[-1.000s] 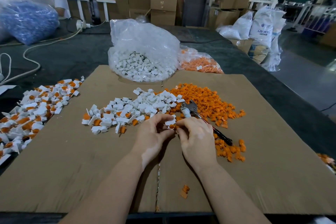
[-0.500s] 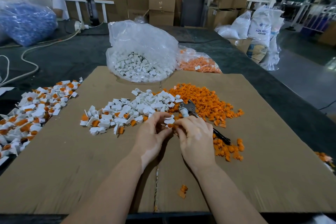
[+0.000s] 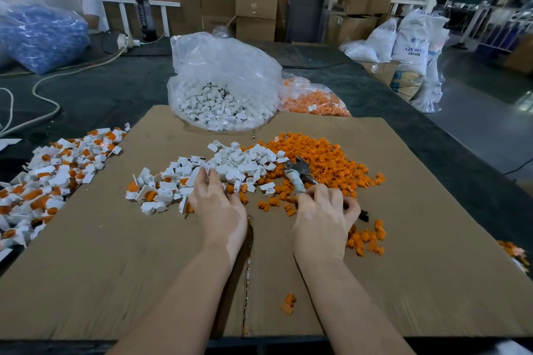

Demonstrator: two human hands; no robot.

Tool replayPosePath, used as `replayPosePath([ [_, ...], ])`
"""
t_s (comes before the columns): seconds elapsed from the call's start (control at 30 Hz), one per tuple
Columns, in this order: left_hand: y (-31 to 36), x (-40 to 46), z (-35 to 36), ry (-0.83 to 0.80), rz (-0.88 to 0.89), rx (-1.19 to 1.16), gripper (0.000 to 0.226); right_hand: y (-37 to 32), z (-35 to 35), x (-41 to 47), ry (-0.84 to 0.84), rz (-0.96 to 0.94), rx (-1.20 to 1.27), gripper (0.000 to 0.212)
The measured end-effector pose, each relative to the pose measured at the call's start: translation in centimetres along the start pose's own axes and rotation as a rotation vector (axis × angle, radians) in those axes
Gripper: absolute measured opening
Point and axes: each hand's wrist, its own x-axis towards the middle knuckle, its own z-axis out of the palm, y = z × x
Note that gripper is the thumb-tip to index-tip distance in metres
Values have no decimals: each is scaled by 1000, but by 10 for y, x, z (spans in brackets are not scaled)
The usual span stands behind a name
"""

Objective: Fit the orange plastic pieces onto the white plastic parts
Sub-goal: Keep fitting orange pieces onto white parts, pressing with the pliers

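Only the head view here, so everything is placed off the cardboard sheet lying on the worktop.

Progress, as far as I can judge: there's a decent heap of finished white-and-orange pieces off the sheet's left edge, and a few more mixed into the near-left side of the loose white parts at the sheet's middle. Plenty left though. The orange pieces make a big pile right of the white ones, with some strays nearer the sheet's front edge.

Hands are apart. The left hand reaches flat into the white pile, fingers mostly straight, touching parts; can't tell if it has actually picked one. The right hand is curled over the handle of the pliers lying among the orange bits, looks like it's gripping them.

Containers: a clear bag of white parts sits at the sheet's far edge, with a smaller bag of orange pieces right beside it. Both look well stocked, so I'd say this job is nowhere near over.
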Motion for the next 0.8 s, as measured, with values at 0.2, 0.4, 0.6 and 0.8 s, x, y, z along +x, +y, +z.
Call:
replayPosePath([
  [0.2,-3,3,4,-42,67,117,57,0,2,0,-4,9,-3,19],
  [0.4,-5,-1,3,10,171,68,48,-1,3,-1,103,-19,15,18],
  [0.6,-4,-4,3,0,325,178,20,-2,4,-1,128,-177,66,23],
  [0.8,-4,-5,5,-137,418,268,25,-3,3,-2,-1,-289,39,31],
])
